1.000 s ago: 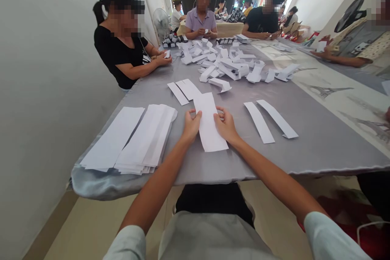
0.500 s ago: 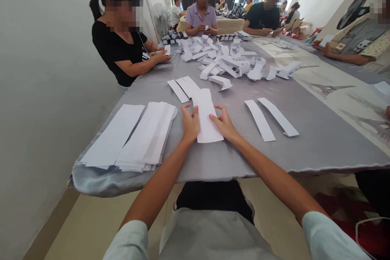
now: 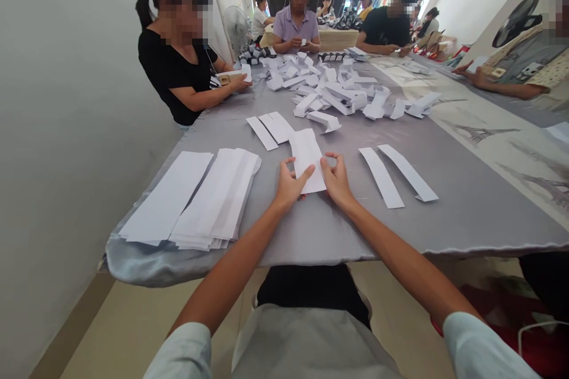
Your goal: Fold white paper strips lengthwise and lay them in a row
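A white paper sheet [image 3: 306,147] is held above the table between my two hands. My left hand [image 3: 290,185] grips its left side, with the thumb laid across the front. On the opposite edge my right hand [image 3: 336,182] pinches the sheet, its fingers mostly behind the paper. Just beyond lie a narrow white strip [image 3: 262,133] and wider white pieces [image 3: 276,127]. To the left rests a stack of white paper sheets [image 3: 216,195] beside another flat white sheet [image 3: 166,195]. Two folded white strips [image 3: 381,177] [image 3: 409,173] lie to the right.
A heap of folded white papers [image 3: 331,86] spreads across the middle of the grey-covered table [image 3: 320,231]. Co-workers sit around it; one in black [image 3: 178,71] handles paper at the left. The table's front edge runs close to my lap, and a wall [image 3: 66,100] stands left.
The sheet and both hands have moved slightly right. The near end of the sheet has come up, so it looks shorter, and my left thumb now reaches further across it.
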Demonstrator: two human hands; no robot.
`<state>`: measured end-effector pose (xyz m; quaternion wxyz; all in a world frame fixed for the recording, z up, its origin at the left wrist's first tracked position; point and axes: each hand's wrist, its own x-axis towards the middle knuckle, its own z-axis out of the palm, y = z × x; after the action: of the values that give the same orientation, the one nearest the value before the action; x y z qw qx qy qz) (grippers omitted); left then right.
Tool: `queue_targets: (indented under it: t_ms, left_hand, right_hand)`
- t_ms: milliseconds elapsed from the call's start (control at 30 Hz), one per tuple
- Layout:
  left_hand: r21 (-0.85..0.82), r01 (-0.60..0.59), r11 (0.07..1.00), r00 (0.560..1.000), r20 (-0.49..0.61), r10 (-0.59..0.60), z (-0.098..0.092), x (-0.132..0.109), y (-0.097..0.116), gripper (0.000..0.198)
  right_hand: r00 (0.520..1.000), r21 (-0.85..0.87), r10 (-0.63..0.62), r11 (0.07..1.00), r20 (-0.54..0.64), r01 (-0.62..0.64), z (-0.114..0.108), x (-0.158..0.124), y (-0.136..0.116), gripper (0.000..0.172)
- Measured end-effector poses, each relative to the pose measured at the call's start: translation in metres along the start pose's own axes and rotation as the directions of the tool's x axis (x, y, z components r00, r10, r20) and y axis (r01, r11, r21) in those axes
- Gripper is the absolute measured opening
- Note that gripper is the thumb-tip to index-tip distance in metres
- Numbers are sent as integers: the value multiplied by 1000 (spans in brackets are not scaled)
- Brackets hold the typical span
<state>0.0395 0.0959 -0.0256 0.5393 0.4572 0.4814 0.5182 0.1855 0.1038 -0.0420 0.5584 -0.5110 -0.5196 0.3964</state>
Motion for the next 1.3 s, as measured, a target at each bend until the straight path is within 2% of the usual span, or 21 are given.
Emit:
queue_targets:
  t_ms: [133,267,367,467,633,800,1033,1167,1300]
  left_hand:
    - [-18,-47,999,997,-64,45,5,-4,2,81]
    - [-61,-144,988,988,-66,140,2,-3,2,91]
    - [-41,-180,983,984,-14,180,0,-2,-2,79]
    - [26,-220,975,976,13,219,-1,-1,-8,67]
    - [106,-263,959,964,-9,266,-4,0,-10,56]
    - [102,-272,957,962,46,268,-6,0,-10,48]
    - [147,-277,950,959,98,264,-8,1,-13,43]
    - [170,-290,942,953,138,269,-7,1,-16,48]
    - [195,-321,927,941,173,290,-5,0,-17,39]
  right_hand:
    - [999,21,34,999,3,-34,2,-1,-2,58]
    - [981,91,124,986,149,-138,6,-4,-6,66]
    - [964,119,122,981,238,-153,8,-6,-8,70]
    - [957,136,99,981,273,-140,8,-6,-8,68]
    - [970,130,83,985,230,-115,6,-4,-5,56]
    - [977,122,32,991,211,-59,6,-1,1,46]
    - [984,175,-18,984,176,-13,5,0,5,52]
    - [977,210,-50,978,207,6,5,-1,5,55]
    - [969,234,-51,972,242,-7,6,0,8,52]
